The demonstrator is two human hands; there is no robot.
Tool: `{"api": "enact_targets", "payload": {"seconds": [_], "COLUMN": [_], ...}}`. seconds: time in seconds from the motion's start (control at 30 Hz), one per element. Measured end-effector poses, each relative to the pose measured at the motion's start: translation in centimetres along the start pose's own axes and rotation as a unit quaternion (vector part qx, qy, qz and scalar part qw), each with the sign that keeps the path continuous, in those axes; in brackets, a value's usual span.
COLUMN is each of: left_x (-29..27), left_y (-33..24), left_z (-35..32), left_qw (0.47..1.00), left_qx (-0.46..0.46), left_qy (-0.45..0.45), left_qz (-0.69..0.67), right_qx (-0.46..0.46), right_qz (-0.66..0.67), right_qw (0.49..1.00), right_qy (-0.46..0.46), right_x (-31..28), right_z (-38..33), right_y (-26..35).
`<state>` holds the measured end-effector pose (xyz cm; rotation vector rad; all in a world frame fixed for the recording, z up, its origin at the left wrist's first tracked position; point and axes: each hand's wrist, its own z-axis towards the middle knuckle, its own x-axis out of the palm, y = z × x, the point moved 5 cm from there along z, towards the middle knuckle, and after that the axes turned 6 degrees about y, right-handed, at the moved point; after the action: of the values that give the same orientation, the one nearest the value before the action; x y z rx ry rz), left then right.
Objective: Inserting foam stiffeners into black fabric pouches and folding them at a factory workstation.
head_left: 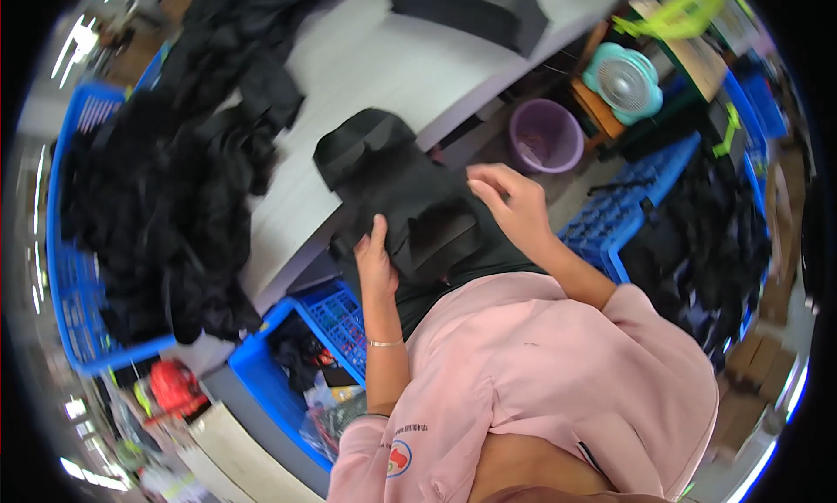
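A black cloth piece [397,189] with folded flaps lies over my lap and reaches onto the edge of the light table. My left hand [377,263] grips its left edge, thumb on top and the other fingers hidden beneath. Just off the cloth's right side is my right hand [514,202], fingers bent and tips drawn together. Whatever those fingertips may hold is too small to make out.
The pale table [366,58] carries stacked black pieces [471,10]. A blue crate [74,302] heaped with black cloth stands left, another blue crate [279,350] below the table. Rightward are a purple bin [547,137], a turquoise fan [623,83] and a filled blue crate [619,259].
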<state>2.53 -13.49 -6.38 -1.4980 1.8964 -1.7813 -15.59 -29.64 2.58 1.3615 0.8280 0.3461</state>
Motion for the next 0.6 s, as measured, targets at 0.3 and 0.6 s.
{"api": "enact_targets", "payload": {"seconds": [0.3,0.6], "left_x": [3.5,6.2], "left_y": [2.1,5.6], "left_z": [-3.6,-3.0], "left_qw": [0.979,0.961], "left_qx": [-0.094,-0.172], "left_qy": [0.172,0.218], "left_qz": [-0.048,-0.001], "right_qx": [0.177,0.168], "right_qz": [0.589,0.458], "right_qw": [0.766,0.871], "right_qy": [0.186,-0.055], "right_x": [1.8,-4.5], "right_z": [-1.1,-4.2], "right_y": [-3.0,-11.6]}}
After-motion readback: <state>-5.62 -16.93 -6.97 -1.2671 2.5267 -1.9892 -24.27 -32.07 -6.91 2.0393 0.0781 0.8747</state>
